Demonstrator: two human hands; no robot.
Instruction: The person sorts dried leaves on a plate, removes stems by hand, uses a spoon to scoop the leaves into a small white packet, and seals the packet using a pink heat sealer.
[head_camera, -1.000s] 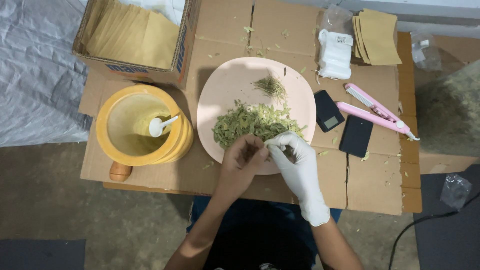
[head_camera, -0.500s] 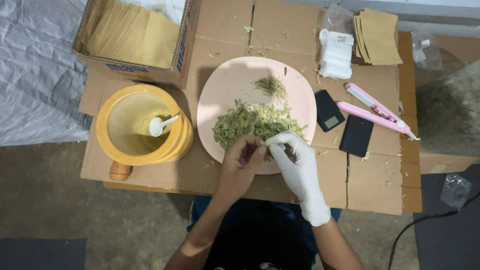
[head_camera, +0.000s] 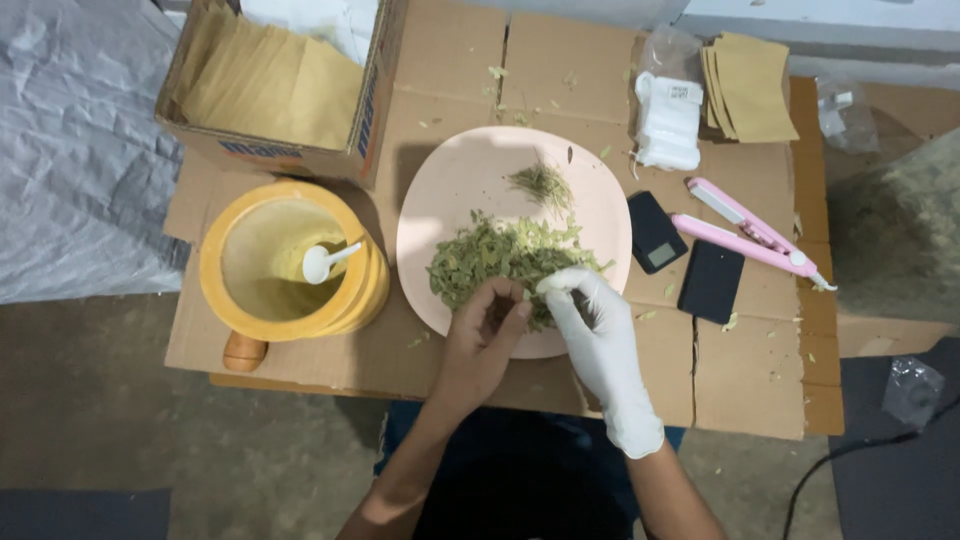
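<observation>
The leaves (head_camera: 500, 262) lie heaped on the near half of the plate (head_camera: 470, 170), a small pile of stems (head_camera: 541, 183) set apart beyond them. The bare left hand (head_camera: 485, 338) pinches a bit of leaf at the heap's near edge; the gloved right hand (head_camera: 590, 325) has its fingertips together, touching the same spot. Best to pick with light pinches and keep the sorted stems clear of the heap, away from the yellow tub (head_camera: 290, 262) and scale (head_camera: 655, 232)

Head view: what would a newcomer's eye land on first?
The pink plate in the middle, with a heap of dried green leaves where the bare left hand and the white-gloved right hand meet. Next, the yellow bowl on the left with a white spoon in it.
</observation>
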